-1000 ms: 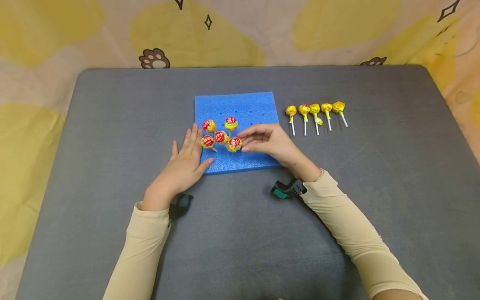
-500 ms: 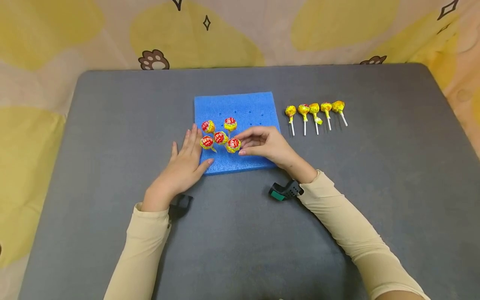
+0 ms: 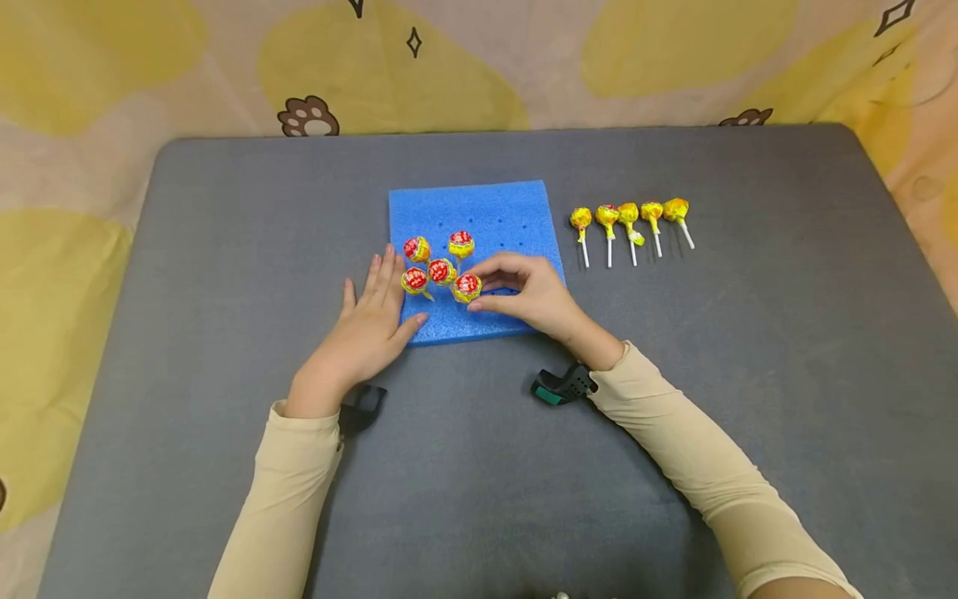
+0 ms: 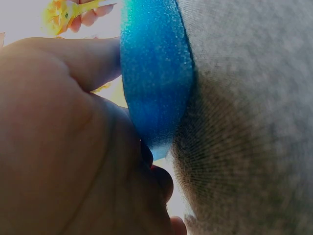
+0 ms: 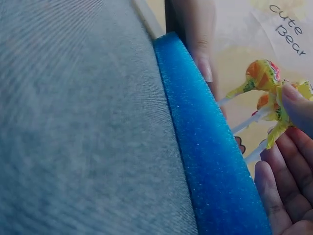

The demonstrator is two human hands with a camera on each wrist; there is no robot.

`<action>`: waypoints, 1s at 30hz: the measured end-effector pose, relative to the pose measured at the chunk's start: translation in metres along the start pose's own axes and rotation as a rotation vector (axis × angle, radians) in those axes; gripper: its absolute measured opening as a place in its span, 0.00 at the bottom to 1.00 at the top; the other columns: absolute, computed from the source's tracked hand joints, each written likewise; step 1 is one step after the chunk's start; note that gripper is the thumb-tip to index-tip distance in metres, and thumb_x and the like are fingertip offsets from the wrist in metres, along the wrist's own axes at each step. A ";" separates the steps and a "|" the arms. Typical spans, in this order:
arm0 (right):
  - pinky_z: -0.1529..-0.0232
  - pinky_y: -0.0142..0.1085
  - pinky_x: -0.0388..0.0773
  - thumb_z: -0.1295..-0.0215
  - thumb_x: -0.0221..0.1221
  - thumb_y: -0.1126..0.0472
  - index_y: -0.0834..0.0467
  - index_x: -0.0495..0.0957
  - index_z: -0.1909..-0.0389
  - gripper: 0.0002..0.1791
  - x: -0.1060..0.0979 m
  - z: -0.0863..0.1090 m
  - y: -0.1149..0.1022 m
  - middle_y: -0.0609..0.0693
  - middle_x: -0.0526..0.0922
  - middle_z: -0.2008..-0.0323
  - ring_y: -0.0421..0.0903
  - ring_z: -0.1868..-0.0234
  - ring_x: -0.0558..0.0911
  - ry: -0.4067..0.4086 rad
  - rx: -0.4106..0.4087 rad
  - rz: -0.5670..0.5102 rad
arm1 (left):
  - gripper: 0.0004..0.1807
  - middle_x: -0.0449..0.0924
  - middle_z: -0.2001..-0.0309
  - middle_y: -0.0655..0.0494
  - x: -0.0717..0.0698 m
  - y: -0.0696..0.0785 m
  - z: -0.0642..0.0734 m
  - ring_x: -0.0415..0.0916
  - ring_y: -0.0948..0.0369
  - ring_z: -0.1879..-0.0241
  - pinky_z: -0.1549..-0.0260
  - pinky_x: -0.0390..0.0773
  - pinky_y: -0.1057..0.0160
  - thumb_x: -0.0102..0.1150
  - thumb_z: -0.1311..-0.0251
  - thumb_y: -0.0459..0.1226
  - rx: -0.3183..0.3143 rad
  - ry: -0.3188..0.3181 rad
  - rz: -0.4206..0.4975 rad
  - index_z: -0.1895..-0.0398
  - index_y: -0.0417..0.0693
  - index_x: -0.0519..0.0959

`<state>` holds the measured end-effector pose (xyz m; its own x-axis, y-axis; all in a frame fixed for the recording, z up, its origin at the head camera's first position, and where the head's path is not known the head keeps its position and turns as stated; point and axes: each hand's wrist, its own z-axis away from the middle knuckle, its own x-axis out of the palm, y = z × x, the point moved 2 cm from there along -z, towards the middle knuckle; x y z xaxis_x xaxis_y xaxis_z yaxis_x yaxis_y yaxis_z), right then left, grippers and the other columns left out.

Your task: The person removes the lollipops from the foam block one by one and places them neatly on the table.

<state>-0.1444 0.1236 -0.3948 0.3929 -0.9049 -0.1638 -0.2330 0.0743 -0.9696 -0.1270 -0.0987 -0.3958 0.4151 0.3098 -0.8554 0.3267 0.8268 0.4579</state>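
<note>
Several lollipops in red-and-yellow wrappers stand upright by their sticks in the left part of a blue foam block. My right hand holds the front right lollipop by its wrapped head; in the right wrist view, the thumb lies on the wrapper with the other fingers on the far side. My left hand lies flat, fingers straight, against the foam's left edge, its thumb over the front left corner. The left wrist view has the foam's side close beside that hand.
Several more lollipops lie in a row on the grey table, right of the foam, sticks toward me. Small holes dot the foam's back and right parts. A patterned cloth hangs behind the table.
My right hand has shifted slightly left, closing in around the front right lollipop, with the thumb now at its head. My left hand and the other lollipops stay where they were.
</note>
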 end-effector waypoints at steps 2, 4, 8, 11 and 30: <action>0.56 0.39 0.78 0.50 0.66 0.75 0.72 0.79 0.58 0.16 0.001 0.000 0.000 0.59 0.82 0.61 0.45 0.61 0.81 0.001 -0.005 0.019 | 0.43 0.17 0.27 0.48 0.000 0.000 0.000 0.18 0.51 0.29 0.38 0.25 0.37 0.40 0.30 0.50 -0.002 -0.001 0.001 0.27 0.39 0.28; 0.56 0.39 0.78 0.50 0.66 0.76 0.72 0.79 0.58 0.15 0.001 0.000 0.000 0.59 0.82 0.61 0.45 0.61 0.81 0.000 -0.004 0.018 | 0.43 0.18 0.27 0.48 0.000 0.000 0.000 0.18 0.51 0.29 0.38 0.25 0.37 0.40 0.29 0.50 -0.003 -0.001 0.001 0.28 0.39 0.28; 0.55 0.39 0.78 0.49 0.65 0.76 0.73 0.79 0.58 0.15 0.001 0.000 0.001 0.59 0.82 0.61 0.45 0.61 0.81 0.000 0.005 0.004 | 0.43 0.17 0.27 0.48 0.000 0.000 0.000 0.18 0.51 0.29 0.38 0.25 0.37 0.39 0.29 0.50 -0.003 0.001 0.005 0.27 0.39 0.28; 0.56 0.38 0.78 0.49 0.65 0.77 0.73 0.78 0.58 0.15 -0.001 0.001 0.001 0.59 0.82 0.61 0.46 0.61 0.82 0.011 0.021 -0.020 | 0.43 0.18 0.27 0.49 0.000 0.001 0.000 0.18 0.51 0.29 0.38 0.26 0.37 0.40 0.30 0.50 -0.002 0.001 0.006 0.27 0.40 0.28; 0.60 0.33 0.79 0.48 0.60 0.83 0.74 0.79 0.63 0.11 -0.010 -0.001 0.002 0.48 0.84 0.68 0.41 0.66 0.82 0.224 0.042 -0.226 | 0.44 0.17 0.27 0.49 -0.001 0.001 -0.001 0.18 0.51 0.29 0.38 0.25 0.37 0.40 0.30 0.51 -0.005 0.001 0.003 0.27 0.41 0.28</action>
<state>-0.1501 0.1321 -0.3946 0.2241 -0.9698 0.0958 -0.1230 -0.1257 -0.9844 -0.1281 -0.0977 -0.3948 0.4152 0.3129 -0.8542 0.3215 0.8279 0.4596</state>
